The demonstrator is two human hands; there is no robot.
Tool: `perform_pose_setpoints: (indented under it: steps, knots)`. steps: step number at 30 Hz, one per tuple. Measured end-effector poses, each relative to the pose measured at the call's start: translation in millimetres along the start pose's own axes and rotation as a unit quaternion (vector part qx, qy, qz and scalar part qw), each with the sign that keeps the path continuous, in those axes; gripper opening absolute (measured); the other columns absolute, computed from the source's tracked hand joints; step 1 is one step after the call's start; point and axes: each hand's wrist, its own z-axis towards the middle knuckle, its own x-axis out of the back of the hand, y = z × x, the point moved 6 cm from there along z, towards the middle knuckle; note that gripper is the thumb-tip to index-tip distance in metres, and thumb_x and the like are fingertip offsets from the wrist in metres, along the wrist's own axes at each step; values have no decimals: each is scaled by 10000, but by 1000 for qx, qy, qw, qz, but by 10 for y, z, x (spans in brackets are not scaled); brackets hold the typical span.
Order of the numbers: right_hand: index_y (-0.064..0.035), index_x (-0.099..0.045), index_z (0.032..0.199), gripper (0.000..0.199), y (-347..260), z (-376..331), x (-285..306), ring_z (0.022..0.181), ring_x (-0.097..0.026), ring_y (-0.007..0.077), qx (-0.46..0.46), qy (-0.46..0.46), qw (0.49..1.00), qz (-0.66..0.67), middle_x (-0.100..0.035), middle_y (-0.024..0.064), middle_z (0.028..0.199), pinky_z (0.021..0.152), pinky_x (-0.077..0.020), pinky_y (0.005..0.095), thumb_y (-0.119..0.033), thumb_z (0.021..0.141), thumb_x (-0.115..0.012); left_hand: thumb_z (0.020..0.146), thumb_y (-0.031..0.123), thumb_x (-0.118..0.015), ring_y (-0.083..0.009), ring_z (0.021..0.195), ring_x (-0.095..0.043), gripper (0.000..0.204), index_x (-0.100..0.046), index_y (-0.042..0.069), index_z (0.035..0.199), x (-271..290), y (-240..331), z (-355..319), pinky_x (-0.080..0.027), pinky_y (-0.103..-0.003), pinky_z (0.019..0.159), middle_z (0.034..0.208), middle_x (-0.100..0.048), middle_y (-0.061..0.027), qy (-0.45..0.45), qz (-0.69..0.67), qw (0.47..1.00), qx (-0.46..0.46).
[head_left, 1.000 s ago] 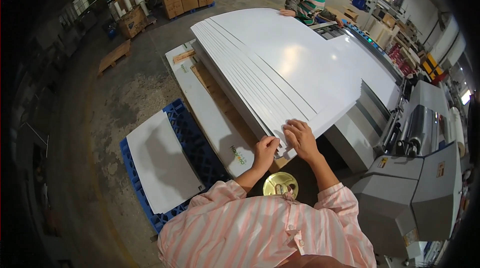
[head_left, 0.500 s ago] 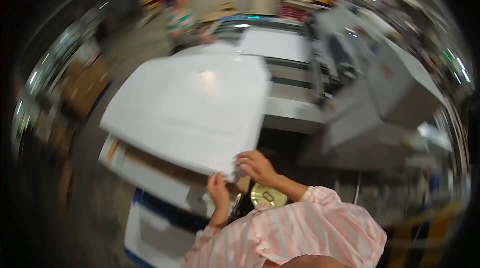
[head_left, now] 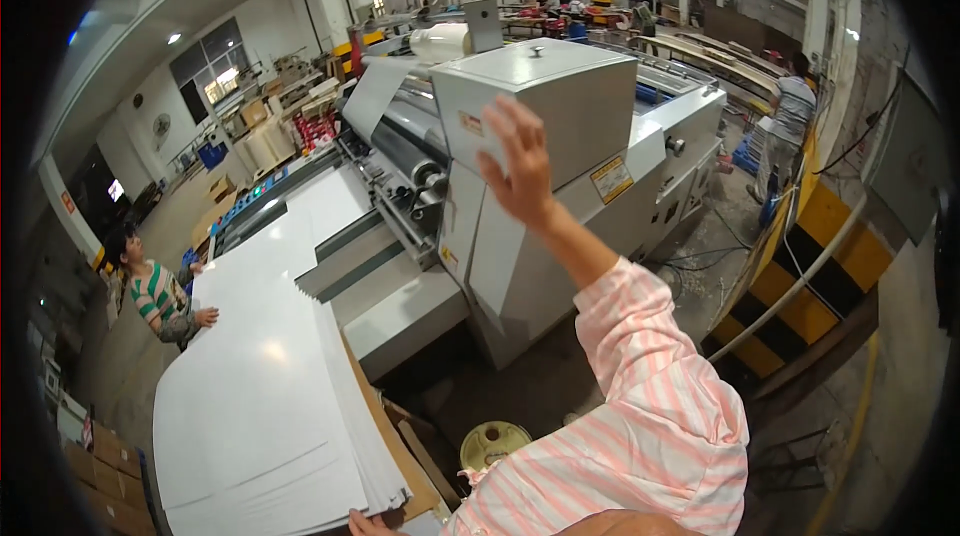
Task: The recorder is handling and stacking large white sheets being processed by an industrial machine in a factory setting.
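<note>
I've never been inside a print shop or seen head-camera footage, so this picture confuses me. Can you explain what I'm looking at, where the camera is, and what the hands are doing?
The camera sits on a person's head and looks down through a fisheye lens, so straight edges bend. The pink striped sleeve belongs to that person. Their right hand is raised, fingers spread, in front of a large grey machine with rollers; it holds nothing, and whether it touches the housing is unclear. Only the fingertips of the left hand show at the bottom edge, by the near corner of a big stack of white sheets; its grip cannot be judged. A co-worker in a green striped top rests a hand on the far side of the stack. A yellowish round lid lies on the floor below.
</note>
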Motion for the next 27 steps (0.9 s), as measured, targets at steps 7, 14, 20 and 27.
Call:
perform_pose_setpoints:
  steps: [7, 14, 20, 27]
  knots:
    - [-82, -541, 1000, 363, 1160, 220, -368, 1019, -492, 260, 29, -65, 985, -155, -550, 76, 1021, 986, -235, 492, -358, 766, -578, 804, 226, -555, -293, 1018, -408, 490, -350, 6, 1190, 310, -431, 558, -374, -421, 836, 1146, -419, -165, -1, 6, 998, -68]
    - [-111, -567, 951, 321, 1218, 270, -350, 936, -526, 232, 44, -58, 991, -111, -582, 54, 959, 907, -304, 446, -346, 739, -617, 764, 93, -474, -238, 645, -443, 233, -509, -122, 845, 348, -339, 633, -408, -355, 578, 787, -522, -173, 132, 64, 959, -244]
    - [-113, -575, 939, 311, 1258, 266, -275, 951, -529, 232, 32, -58, 993, -94, -576, 57, 977, 932, -293, 449, -340, 731, -617, 709, 107, -506, -242, 567, -410, 259, -504, -152, 716, 244, -189, 426, -391, -380, 526, 633, -523, -162, 230, 76, 916, -320]
    - [-101, -556, 951, 337, 1278, 260, -271, 982, -503, 232, 24, -55, 997, -55, -553, 65, 996, 921, -290, 447, -301, 696, -646, 747, 140, -511, -212, 583, -409, 271, -529, -130, 730, 459, -645, 817, -379, -354, 530, 664, -539, -149, 230, 138, 910, -316]
